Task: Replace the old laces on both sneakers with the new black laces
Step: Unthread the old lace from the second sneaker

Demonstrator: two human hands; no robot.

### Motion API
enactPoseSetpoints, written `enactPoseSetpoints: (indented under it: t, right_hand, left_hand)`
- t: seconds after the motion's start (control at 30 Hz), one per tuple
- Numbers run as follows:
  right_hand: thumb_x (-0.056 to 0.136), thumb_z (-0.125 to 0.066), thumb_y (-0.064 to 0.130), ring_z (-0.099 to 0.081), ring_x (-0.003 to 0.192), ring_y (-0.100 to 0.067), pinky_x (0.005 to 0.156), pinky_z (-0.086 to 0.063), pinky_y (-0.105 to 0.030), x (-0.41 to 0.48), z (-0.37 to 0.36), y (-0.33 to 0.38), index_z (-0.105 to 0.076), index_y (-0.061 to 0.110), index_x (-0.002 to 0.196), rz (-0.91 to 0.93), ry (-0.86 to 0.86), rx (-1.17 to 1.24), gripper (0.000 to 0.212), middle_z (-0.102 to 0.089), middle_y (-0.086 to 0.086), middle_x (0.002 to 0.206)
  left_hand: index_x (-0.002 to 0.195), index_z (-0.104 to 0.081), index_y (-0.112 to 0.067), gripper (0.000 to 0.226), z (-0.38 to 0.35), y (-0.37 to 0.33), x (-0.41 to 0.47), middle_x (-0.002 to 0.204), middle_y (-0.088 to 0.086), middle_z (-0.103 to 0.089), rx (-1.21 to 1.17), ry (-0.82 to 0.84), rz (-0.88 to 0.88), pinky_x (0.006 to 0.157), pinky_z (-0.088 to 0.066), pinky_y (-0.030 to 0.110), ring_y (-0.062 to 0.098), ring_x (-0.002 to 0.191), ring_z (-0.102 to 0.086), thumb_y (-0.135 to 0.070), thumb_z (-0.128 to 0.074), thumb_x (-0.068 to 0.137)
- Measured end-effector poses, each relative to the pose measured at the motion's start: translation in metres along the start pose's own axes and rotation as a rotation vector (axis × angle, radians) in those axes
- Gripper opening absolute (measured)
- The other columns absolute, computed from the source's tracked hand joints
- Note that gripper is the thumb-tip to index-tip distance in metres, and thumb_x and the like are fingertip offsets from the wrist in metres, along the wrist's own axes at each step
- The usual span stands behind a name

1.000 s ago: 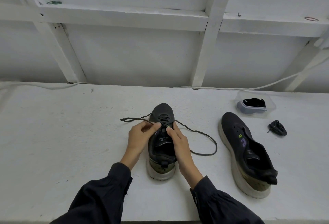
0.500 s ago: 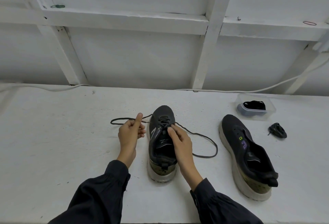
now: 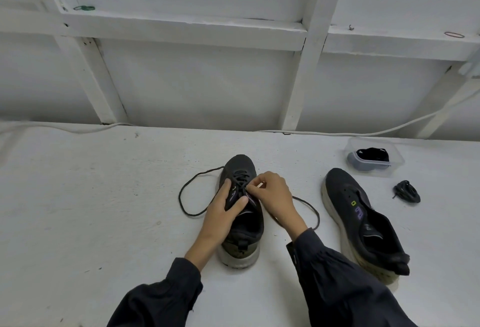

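Head view finds little readable writing: the second sneaker (image 3: 363, 220) carries a small yellow-green square and a purple mark on its side, both too small to read, and a pale stripe shows inside its collar. The sneaker (image 3: 240, 165) being worked on stands upright near the middle of the white bench (image 3: 91, 196), toe pointing away, dark upper over a scuffed pale sole with an olive heel patch and a black pull tab. A dark lace (image 3: 181, 194) crosses its front eyelets; one free end loops out on the bench to the left and the other curves round to the right, passing behind the right wrist. The left hand (image 3: 220, 217) lies against the left side of the upper, thumb raised along it and forefinger bent over the edge, so its grip seems to clasp the sneaker itself. The right hand (image 3: 275, 196) has its grip pinched on the lace just above the eyelets, though the fingertips hide the exact spot. The second sneaker lies well apart to the right, unlaced, tilted onto its side. Beyond it a clear plastic tub (image 3: 398, 160) holds a black lace bundle (image 3: 372, 153), and a coiled dark lace (image 3: 407, 192) lies on the bench nearby. Dark sleeves cover both forearms and run off the lower edge.
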State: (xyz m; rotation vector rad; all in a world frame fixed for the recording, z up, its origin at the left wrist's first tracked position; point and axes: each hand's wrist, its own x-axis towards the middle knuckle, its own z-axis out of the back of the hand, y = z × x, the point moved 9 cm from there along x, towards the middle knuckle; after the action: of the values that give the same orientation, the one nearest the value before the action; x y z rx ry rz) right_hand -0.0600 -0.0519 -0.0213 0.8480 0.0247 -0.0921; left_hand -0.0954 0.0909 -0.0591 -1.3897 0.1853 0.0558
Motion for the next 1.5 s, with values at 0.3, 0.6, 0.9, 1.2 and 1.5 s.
enactPoseSetpoints:
  t: [0.3,0.6,0.9,1.2,1.5]
  right_hand:
    - [0.097,-0.049,0.028,-0.063,0.075,-0.026,0.069,-0.051,-0.042,0.01,-0.002,0.018,-0.055,0.013,0.098,0.143,-0.089,-0.174,0.016,-0.068,-0.002,0.083]
    - [0.084,-0.074,0.022,-0.071,0.079,-0.025,0.074,-0.06,-0.045,0.006,0.005,-0.011,-0.076,0.011,0.08,0.031,0.081,0.268,0.011,-0.075,0.001,0.081]
    - [0.079,-0.072,0.029,-0.067,0.079,-0.013,0.078,-0.057,-0.046,0.016,0.0,-0.008,-0.073,0.021,0.074,0.04,0.136,0.132,0.009,-0.072,0.008,0.079]
    - [0.088,-0.056,0.021,-0.069,0.057,-0.016,0.067,-0.054,-0.04,0.027,0.012,-0.004,-0.057,0.016,0.083,0.032,-0.002,0.114,0.007,-0.071,0.002,0.069]
    - [0.087,-0.073,0.024,-0.055,0.05,-0.015,0.049,-0.043,-0.022,0.013,-0.007,-0.015,-0.062,0.008,0.075,-0.039,0.29,0.397,0.024,-0.06,-0.007,0.065]
  left_hand:
    - [0.153,-0.025,-0.02,0.06,-0.001,-0.005,0.001,0.158,-0.009,-0.028,0.087,0.05,-0.059,0.108,-0.022,0.012,-0.005,0.135,-0.026,-0.026,-0.051,0.1]
    - [0.153,-0.028,-0.022,0.059,-0.001,-0.005,0.001,0.157,-0.008,-0.031,0.092,0.038,-0.066,0.118,-0.025,0.028,0.005,0.142,-0.029,-0.026,-0.053,0.1]
    - [0.153,-0.028,-0.022,0.058,-0.001,-0.007,0.001,0.156,-0.009,-0.033,0.106,0.044,-0.069,0.115,-0.026,0.023,0.002,0.139,-0.03,-0.024,-0.053,0.1]
    - [0.153,-0.029,-0.022,0.059,-0.002,-0.006,0.003,0.156,-0.007,-0.033,0.128,0.073,-0.047,0.119,-0.027,0.033,0.007,0.141,-0.032,-0.026,-0.053,0.099]
    - [0.152,-0.029,-0.019,0.057,-0.002,-0.004,0.004,0.156,-0.005,-0.033,0.127,0.047,-0.039,0.118,-0.026,0.029,0.007,0.142,-0.03,-0.025,-0.052,0.1]
